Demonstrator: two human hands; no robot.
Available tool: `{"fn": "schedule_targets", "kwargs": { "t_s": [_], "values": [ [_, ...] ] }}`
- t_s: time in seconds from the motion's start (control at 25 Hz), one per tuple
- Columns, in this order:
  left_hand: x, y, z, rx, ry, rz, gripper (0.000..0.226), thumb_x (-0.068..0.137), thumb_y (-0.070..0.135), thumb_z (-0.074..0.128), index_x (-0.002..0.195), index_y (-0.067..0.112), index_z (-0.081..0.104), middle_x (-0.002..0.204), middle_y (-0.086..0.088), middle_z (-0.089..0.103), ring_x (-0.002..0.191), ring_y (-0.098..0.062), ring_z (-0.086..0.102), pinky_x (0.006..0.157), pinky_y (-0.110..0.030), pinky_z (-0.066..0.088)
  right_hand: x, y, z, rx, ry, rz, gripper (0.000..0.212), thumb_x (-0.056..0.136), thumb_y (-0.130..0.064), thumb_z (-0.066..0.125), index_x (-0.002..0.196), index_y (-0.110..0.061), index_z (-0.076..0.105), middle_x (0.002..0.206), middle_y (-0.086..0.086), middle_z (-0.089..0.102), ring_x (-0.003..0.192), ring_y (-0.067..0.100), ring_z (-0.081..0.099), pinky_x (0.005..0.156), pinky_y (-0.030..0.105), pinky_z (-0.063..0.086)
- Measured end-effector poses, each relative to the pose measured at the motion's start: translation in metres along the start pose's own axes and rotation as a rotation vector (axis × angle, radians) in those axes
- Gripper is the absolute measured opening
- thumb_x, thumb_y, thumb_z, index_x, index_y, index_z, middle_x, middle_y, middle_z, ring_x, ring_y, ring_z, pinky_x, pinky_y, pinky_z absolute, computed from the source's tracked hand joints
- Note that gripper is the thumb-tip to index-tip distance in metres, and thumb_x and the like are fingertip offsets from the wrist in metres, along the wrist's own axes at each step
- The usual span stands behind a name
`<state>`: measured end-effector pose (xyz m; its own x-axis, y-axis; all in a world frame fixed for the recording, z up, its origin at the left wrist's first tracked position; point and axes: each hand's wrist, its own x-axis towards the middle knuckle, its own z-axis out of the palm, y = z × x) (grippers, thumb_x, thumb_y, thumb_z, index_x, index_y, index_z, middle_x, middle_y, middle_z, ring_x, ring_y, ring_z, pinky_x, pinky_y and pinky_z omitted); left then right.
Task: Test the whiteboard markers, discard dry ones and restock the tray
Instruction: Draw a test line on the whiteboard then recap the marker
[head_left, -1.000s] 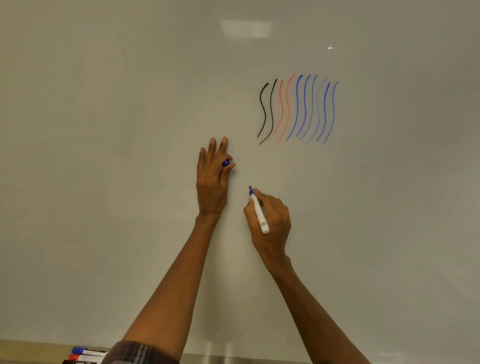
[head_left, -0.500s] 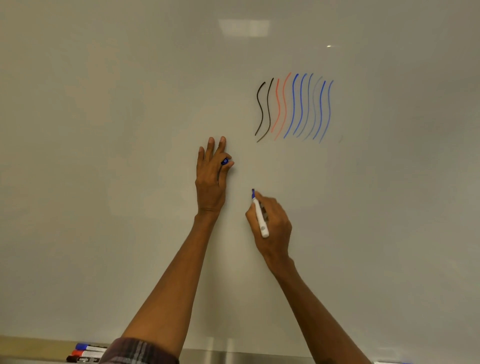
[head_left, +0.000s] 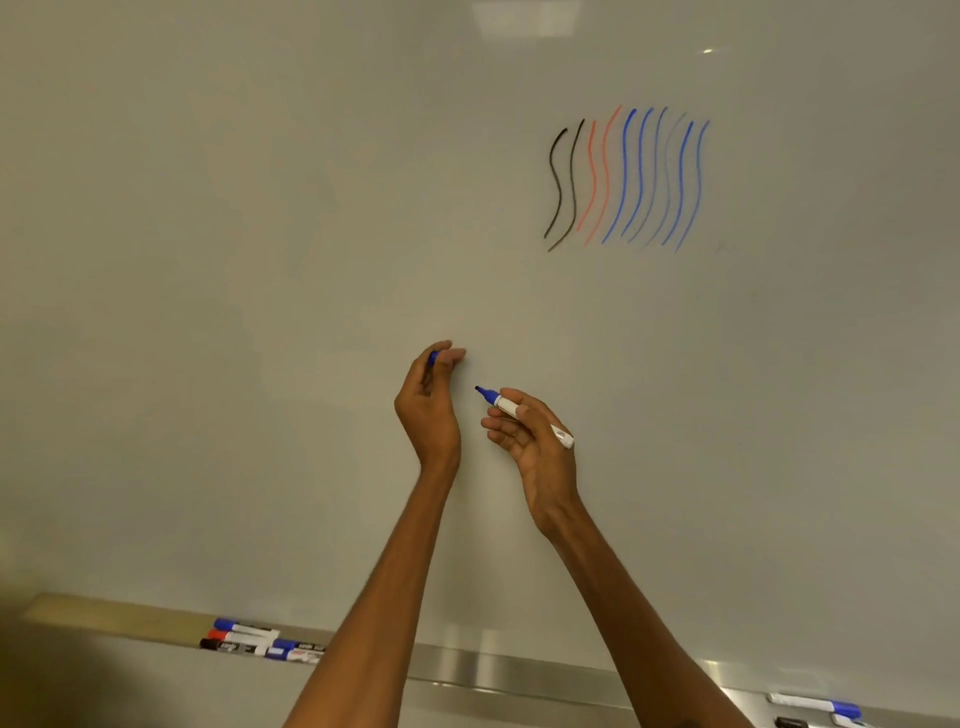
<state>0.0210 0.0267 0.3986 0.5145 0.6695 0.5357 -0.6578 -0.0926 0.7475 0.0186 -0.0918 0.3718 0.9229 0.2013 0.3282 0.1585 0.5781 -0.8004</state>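
Note:
My right hand (head_left: 535, 439) holds an uncapped blue whiteboard marker (head_left: 506, 404), its tip pointing up and left toward my left hand. My left hand (head_left: 428, 402) pinches the marker's blue cap (head_left: 432, 357) between thumb and fingertips. Both hands hover in front of the whiteboard (head_left: 260, 260), a short gap between cap and tip. Wavy test lines (head_left: 626, 179) in black, red and blue stand at the upper right of the board; one blue line is faint.
The metal tray (head_left: 493, 667) runs along the board's bottom edge. Several capped markers (head_left: 257, 642) in blue, red and black lie at its left. More markers (head_left: 821, 709) lie at its far right, partly cut off by the frame.
My left hand has come off the board and turned sideways with the cap. My right hand has rotated, swinging the marker tip from upward to up-left toward the cap. The view has tilted down.

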Motion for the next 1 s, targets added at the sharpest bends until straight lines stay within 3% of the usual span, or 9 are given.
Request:
{"fn": "schedule_targets", "kwargs": {
  "t_s": [0.12, 0.28, 0.56, 0.8, 1.0],
  "values": [
    [-0.015, -0.009, -0.022, -0.217, 0.113, -0.228, 0.036, 0.1, 0.027, 0.055, 0.134, 0.015, 0.059, 0.107, -0.006, 0.075, 0.101, -0.02, 0.072, 0.095, -0.033, 0.055, -0.01, 0.017, 0.011, -0.011, -0.042, 0.036, 0.024, 0.096, -0.01, 0.058, 0.118, -0.002, 0.064, 0.106, 0.019, 0.073, 0.096, 0.034, 0.071, 0.084, 0.035, 0.059],
    [-0.023, -0.019, -0.05, -0.307, 0.151, -0.36, 0.036, 0.1, 0.027, 0.054, 0.132, 0.011, 0.061, 0.112, -0.01, 0.074, 0.103, -0.024, 0.072, 0.096, -0.04, 0.055, -0.02, 0.043, 0.023, -0.057, -0.057, 0.074, 0.018, 0.096, -0.011, 0.06, 0.11, -0.005, 0.068, 0.103, 0.018, 0.074, 0.095, 0.035, 0.072, 0.085, 0.037, 0.059],
    [-0.032, -0.026, -0.092, -0.259, 0.153, -0.385, 0.028, 0.1, 0.026, 0.054, 0.122, 0.015, 0.067, 0.107, -0.011, 0.075, 0.1, -0.026, 0.072, 0.086, -0.033, 0.058, -0.035, 0.078, 0.046, -0.102, -0.074, 0.112, 0.023, 0.094, -0.013, 0.063, 0.114, -0.001, 0.065, 0.102, 0.017, 0.073, 0.091, 0.032, 0.072, 0.084, 0.038, 0.059],
    [-0.033, -0.034, -0.126, -0.215, 0.221, -0.42, 0.027, 0.101, 0.028, 0.053, 0.11, 0.009, 0.07, 0.103, -0.016, 0.075, 0.099, -0.028, 0.073, 0.09, -0.04, 0.057, -0.048, 0.107, 0.066, -0.163, -0.044, 0.092, 0.012, 0.09, -0.011, 0.069, 0.102, -0.01, 0.07, 0.09, 0.009, 0.076, 0.084, 0.027, 0.074, 0.077, 0.032, 0.06],
    [-0.031, -0.038, -0.154, -0.15, 0.247, -0.4, 0.024, 0.102, 0.025, 0.052, 0.108, 0.01, 0.07, 0.099, -0.016, 0.075, 0.093, -0.029, 0.074, 0.085, -0.037, 0.059, -0.059, 0.134, 0.082, -0.167, -0.032, 0.097, 0.014, 0.089, -0.012, 0.069, 0.103, -0.011, 0.072, 0.092, 0.007, 0.077, 0.084, 0.026, 0.074, 0.077, 0.03, 0.06]
  ]
}}
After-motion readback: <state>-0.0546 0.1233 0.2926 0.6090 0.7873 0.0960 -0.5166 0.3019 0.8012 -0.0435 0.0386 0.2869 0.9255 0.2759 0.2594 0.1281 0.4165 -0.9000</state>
